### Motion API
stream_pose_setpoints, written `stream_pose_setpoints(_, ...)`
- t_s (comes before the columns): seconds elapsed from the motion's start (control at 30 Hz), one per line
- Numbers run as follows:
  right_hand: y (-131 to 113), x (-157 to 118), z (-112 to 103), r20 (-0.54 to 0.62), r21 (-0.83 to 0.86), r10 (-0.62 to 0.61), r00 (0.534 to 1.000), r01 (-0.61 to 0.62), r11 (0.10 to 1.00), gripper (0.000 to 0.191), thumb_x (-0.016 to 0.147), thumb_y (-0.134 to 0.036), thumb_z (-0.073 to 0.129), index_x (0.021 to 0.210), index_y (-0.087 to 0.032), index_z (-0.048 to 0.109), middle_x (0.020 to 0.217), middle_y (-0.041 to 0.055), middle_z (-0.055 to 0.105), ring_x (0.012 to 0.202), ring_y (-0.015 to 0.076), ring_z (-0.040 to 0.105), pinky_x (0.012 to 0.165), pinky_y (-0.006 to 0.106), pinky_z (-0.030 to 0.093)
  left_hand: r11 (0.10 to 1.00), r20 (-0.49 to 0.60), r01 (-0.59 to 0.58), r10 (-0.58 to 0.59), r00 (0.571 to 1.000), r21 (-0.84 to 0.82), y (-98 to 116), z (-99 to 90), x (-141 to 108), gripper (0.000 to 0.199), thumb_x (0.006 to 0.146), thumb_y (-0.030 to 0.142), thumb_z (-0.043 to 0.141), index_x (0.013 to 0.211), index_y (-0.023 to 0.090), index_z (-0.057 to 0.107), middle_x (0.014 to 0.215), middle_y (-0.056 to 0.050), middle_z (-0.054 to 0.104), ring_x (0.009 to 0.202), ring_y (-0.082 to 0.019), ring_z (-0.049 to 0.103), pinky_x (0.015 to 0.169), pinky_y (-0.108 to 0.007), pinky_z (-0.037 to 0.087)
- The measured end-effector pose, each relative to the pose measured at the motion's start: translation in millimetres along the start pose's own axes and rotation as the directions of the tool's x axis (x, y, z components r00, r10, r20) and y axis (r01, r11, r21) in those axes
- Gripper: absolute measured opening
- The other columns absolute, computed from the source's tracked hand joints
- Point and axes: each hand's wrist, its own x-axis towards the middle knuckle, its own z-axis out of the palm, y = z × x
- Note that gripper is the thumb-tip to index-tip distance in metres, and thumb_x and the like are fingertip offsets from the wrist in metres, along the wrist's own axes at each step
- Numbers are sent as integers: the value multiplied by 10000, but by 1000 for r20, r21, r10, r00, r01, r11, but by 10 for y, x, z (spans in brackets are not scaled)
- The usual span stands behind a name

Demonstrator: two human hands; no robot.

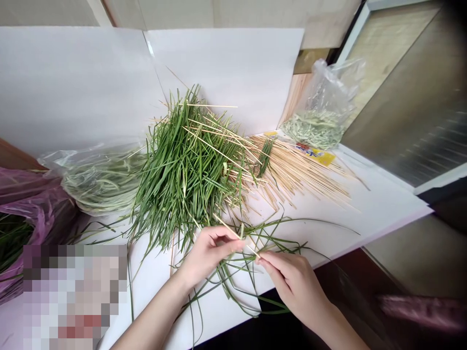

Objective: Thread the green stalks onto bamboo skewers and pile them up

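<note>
Centrally, a thin wooden skewer (226,226) is being pinched by the left hand (209,250), its near end being held by the right hand (292,279); both grips are closed on it. A short pale-green stem (242,230) is being shown upright at the left grip. Around the grips, long green leaves (224,282) are being borne by the worktop (215,321); beyond them, a leafy heap (178,165) is being overlain by loose skewers (211,105).
</note>
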Motion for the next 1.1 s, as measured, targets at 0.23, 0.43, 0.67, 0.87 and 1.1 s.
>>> stream_pose_setpoints(0.23, 19, -17, 5, 29, 25, 49, 998, -50, 998, 314, 1054, -203, 390, 774, -211, 534, 640, -2, 564, 535, 162, 511, 538, 269, 315, 996, 113, 8, -17, 993, 84, -53, 113, -39, 214, 805, 337, 778, 816, 129, 730, 747, -39, 692, 709, -141, 578, 674, -255, 432)
stream_pose_setpoints(0.43, 30, 11, -58, 31, 23, 72, 997, -73, 997, 287, 1058, -229, 393, 850, -214, 590, 700, 23, 633, 590, 185, 595, 580, 255, 400, 999, 71, 3, -6, 997, 44, 20, 13, -10, 275, 873, 384, 706, 1036, 162, 687, 851, -26, 661, 786, -146, 584, 735, -261, 452)
stream_pose_setpoints(0.67, 145, 6, -418, 100, 2, 188, 977, -189, 982, 320, 1074, -284, 375, 860, -210, 601, 726, 23, 626, 662, 198, 605, 626, 250, 431, 827, -45, -192, 253, 967, 529, -21, -50, 29, 202, 969, 373, 561, 1001, 201, 663, 897, -33, 664, 821, -180, 586, 776, -318, 463)
stream_pose_setpoints(0.87, 217, -23, -559, 139, -18, 253, 957, -253, 967, 316, 1077, -330, 389, 815, -214, 524, 706, -3, 566, 642, 187, 536, 607, 262, 374, 316, 180, -237, 199, 963, 919, -70, -42, 50, 145, 900, 315, 661, 995, 217, 710, 987, -71, 664, 951, -272, 563, 849, -419, 438)
stream_pose_setpoints(1.1, 233, -22, -545, 123, -43, 237, 964, -233, 971, 325, 1081, -325, 385, 802, -223, 518, 692, -5, 564, 635, 193, 542, 597, 264, 371, 393, 159, -206, 151, 976, 896, -50, -73, 68, 32, 868, 220, 697, 893, 223, 677, 902, -13, 682, 902, -224, 581, 839, -366, 417)
